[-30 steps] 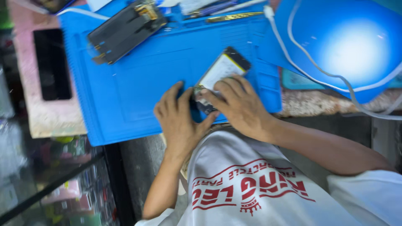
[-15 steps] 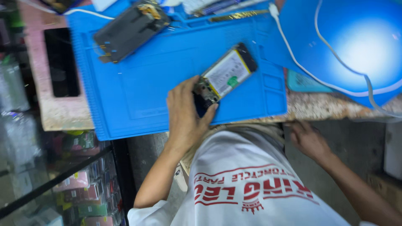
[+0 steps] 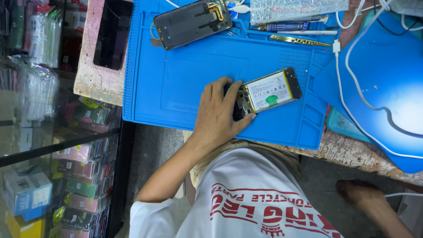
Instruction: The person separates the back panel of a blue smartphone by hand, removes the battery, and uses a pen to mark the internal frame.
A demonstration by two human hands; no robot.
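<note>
Since the earlier frame the right hand (image 3: 359, 194) has dropped further below the worktop (image 3: 352, 152) edge, at five o'clock, blurred; I cannot tell its grip. The opened phone (image 3: 269, 91), white battery showing, lies on the blue mat (image 3: 189, 75) near centre. The left hand (image 3: 218, 114) presses its near end, fingers spread flat, not clenched. At twelve o'clock lies a second dismantled phone (image 3: 192, 23); at one o'clock, gold tweezers (image 3: 299, 41). A white cable (image 3: 352, 88) runs at three o'clock.
</note>
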